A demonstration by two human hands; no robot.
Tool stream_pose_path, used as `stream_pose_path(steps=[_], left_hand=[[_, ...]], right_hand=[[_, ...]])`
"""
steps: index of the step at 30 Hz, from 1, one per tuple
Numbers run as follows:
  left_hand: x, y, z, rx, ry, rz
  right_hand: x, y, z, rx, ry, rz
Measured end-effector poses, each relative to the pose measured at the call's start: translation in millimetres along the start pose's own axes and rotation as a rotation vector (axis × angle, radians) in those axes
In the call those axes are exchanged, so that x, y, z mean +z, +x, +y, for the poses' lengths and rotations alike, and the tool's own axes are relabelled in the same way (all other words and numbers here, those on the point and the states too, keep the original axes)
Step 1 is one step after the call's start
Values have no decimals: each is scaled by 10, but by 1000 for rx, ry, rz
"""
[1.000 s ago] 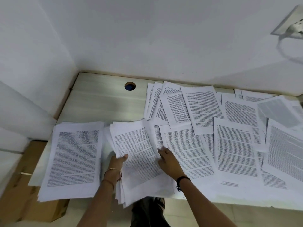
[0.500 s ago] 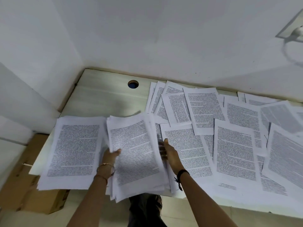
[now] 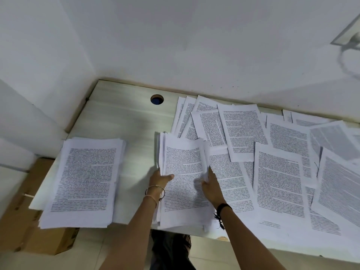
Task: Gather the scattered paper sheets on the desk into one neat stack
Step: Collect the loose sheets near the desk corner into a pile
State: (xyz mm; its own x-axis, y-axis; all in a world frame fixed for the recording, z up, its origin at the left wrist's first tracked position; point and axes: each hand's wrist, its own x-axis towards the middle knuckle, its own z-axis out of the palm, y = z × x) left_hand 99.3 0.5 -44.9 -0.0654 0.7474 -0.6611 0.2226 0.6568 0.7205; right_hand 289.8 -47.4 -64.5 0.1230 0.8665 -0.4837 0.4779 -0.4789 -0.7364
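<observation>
Fingers (image 3: 169,176) of the left hand (image 3: 159,179) curl round the left edge of a bundle of sheets (image 3: 183,184), thumb laid flat on the top page, while the right hand (image 3: 211,187) clasps the bundle's right edge, its fingers wrapped about the paper there. From where I stand, the white wall (image 3: 194,45) closes the desk (image 3: 124,117) in at the back and on the left, meeting at the far left corner. Loose sheets (image 3: 278,182) cover the whole right half of the desk, overlapping at all angles, reaching almost to the back edge and running out of sight on the right. A stack (image 3: 83,180) lies on the left, its edges a little ragged, its near end hanging over the front edge of the desk. The held bundle sits between stack and spread, its right side over the nearest loose pages, its near end level with the front edge. Bare desk shows as a strip between stack and bundle and widens toward the back left corner. A cardboard box (image 3: 48,242) stands on the floor under the stack. A round cable hole (image 3: 157,99) pierces the bare desk near the back.
</observation>
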Motion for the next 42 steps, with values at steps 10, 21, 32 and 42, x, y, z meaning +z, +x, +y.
stream_pose_path(steps=[10, 21, 32, 42], left_hand=[[-1061, 109, -61, 205, -50, 219], [-937, 47, -274, -6, -262, 7], [-1013, 203, -101, 26, -329, 208], [-348, 316, 232, -26, -713, 151]], right_hand=[[111, 184, -78, -35, -10, 128], [511, 291, -582, -163, -120, -119], [370, 322, -712, -4, 179, 107], [186, 435, -770, 89, 489, 156]])
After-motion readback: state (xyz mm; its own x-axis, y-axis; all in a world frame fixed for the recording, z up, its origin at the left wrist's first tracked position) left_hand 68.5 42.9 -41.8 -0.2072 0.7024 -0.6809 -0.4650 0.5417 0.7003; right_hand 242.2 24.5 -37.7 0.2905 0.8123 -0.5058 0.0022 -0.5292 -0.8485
